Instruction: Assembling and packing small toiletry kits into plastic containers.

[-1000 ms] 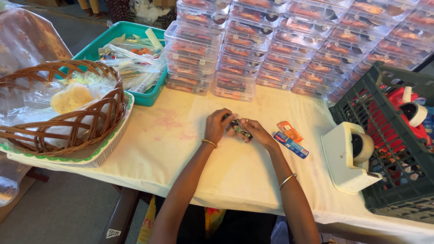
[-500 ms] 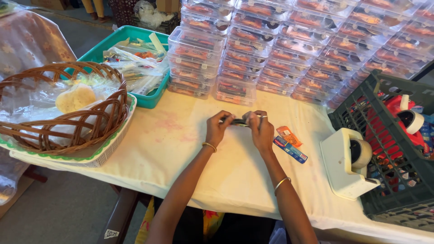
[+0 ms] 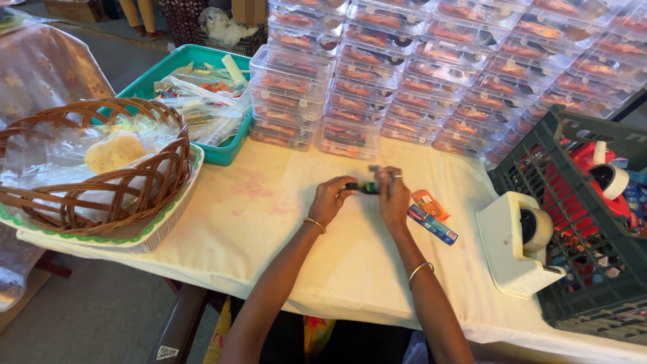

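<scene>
A wicker basket [image 3: 94, 168] sits at nine o'clock of the left hand [image 3: 330, 199], whose fingers pinch one end of a small dark packet [image 3: 362, 187]. The right hand [image 3: 393, 197] grips its other end, just above the table [image 3: 269, 222]. A tape dispenser [image 3: 515, 244] stands at three o'clock.

The desk [image 3: 283, 236] wears a cream cloth with faint pink stains. At the left of the frame a brown wicker basket [image 3: 145, 185] sits on a white tray with a green scalloped edge [image 3: 172, 212]. Upper left, a teal bin [image 3: 226, 152]. The small packet [image 3: 362, 187] is dark with green. Right of centre lie an orange sachet [image 3: 430, 203] and a blue-and-red packet [image 3: 433, 224]. Further right stand a white tape dispenser [image 3: 509, 249] and a dark green crate [image 3: 593, 269].
</scene>
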